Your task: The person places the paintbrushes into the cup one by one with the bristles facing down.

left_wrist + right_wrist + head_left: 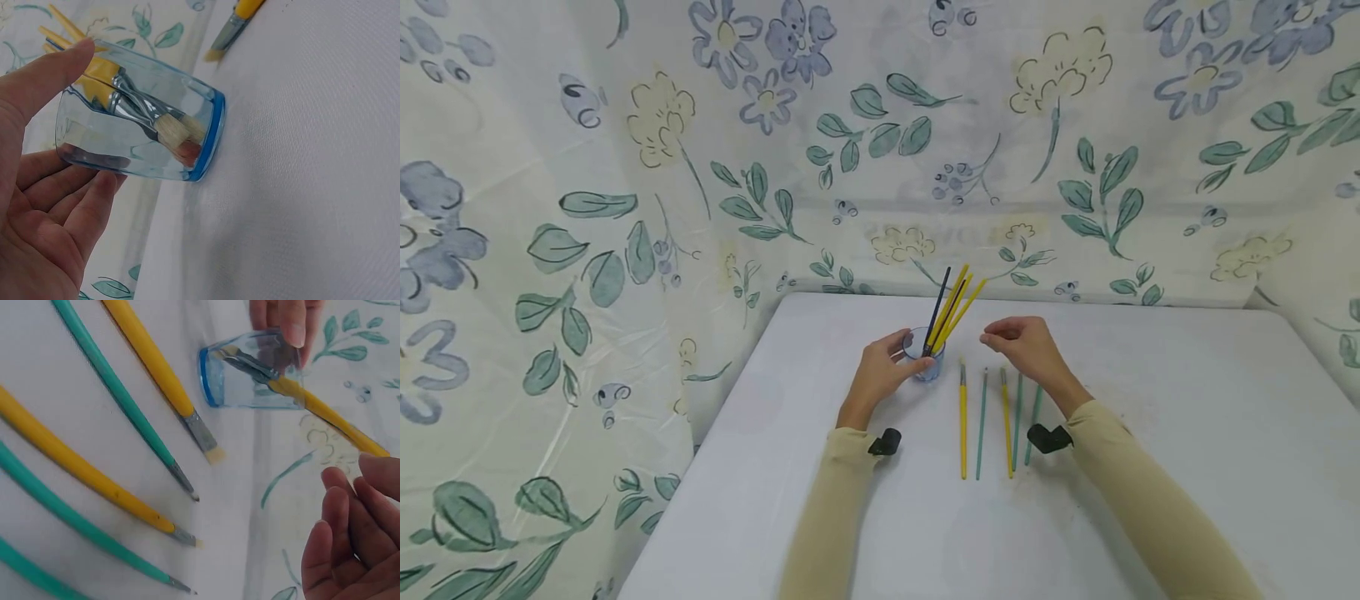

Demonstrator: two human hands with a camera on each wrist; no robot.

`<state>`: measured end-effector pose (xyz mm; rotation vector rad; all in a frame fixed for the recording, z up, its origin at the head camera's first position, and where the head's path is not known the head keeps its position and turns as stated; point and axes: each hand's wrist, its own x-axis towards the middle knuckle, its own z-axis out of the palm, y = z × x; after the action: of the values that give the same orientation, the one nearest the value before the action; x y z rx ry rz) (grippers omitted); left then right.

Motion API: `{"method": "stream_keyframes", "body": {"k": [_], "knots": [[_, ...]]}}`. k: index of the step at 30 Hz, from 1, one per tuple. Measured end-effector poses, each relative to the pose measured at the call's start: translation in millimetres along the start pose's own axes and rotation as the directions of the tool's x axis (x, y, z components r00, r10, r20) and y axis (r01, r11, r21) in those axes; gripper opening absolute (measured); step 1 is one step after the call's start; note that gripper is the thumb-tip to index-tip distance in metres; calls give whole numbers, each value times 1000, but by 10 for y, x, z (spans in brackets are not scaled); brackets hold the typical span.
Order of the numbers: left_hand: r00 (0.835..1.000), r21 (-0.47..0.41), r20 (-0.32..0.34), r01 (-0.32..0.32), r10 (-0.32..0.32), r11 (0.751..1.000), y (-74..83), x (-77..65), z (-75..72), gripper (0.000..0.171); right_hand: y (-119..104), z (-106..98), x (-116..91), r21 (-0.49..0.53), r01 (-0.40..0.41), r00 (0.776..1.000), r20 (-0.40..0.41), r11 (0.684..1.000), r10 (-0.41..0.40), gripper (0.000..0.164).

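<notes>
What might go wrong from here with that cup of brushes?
The cup might tip if the left hand lets go, since its brush handles lean out to one side. The right hand, close to those handles, might knock them. The loose brushes on the table might roll if the right sleeve bumps them.

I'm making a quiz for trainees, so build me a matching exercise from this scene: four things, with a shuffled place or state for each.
1. Left hand
2. Right hand
3. Cup
4. Green brushes

A. lying on the table
B. with nothing visible in its grasp
C. gripping a see-through thing
D. containing yellow-handled brushes

Pairs: 1-C, 2-B, 3-D, 4-A
</notes>
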<state>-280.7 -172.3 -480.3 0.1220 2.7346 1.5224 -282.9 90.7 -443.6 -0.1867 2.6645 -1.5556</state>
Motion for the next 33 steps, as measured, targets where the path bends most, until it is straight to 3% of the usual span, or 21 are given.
{"method": "stream_keyframes", "body": {"k": [5,15,24,28,33], "knots": [[1000,5,4,-4,4,1000,13,4,0,85,68,-143,-66,-54,57,998,0,997,-57,33],[1000,10,1,-27,27,1000,29,11,-6,84,307,-359,-288,-233,129,990,86,964,-112,29],[1000,7,-10,-5,6,1000,11,9,-1,84,479,-425,-425,-317,151,972,220,936,-82,21],[1000,10,-7,7,-7,1000,16,-2,3,84,544,-426,-475,-384,188,954,289,904,-75,23],[1000,8,-12,-8,8,1000,15,-11,13,83,601,-392,-529,-483,277,932,346,831,-109,24]]}}
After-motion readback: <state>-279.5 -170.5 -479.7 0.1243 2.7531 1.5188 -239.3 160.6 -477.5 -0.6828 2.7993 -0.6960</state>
